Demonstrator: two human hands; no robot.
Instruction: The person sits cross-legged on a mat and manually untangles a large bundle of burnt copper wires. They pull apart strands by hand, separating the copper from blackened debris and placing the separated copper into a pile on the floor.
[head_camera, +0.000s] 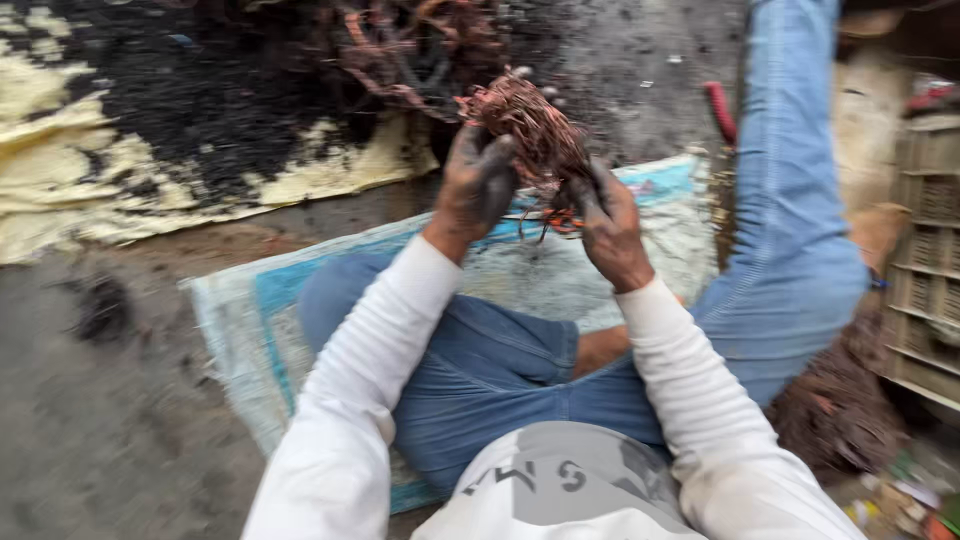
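copper wire bundle (528, 128) gripped by soot-blackened left hand (478, 185) and right hand (608, 228), fingers clenched, above woven sack (240, 320) – untangling judged underway; firm pull needed next – larger wire pile (410, 40) lies far.

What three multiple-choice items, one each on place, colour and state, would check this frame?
1. Where is the wire bundle?
A. on the woven sack
B. held up between both hands
C. in the crate

2. What colour are the sleeves?
A. white
B. red
C. green

3. What state are the hands in?
A. gloved
B. clean
C. blackened with soot

Key: B, the left hand and right hand grip the bundle above the woven sack; A, both sleeves are white; C, dark grime covers the bare hands.
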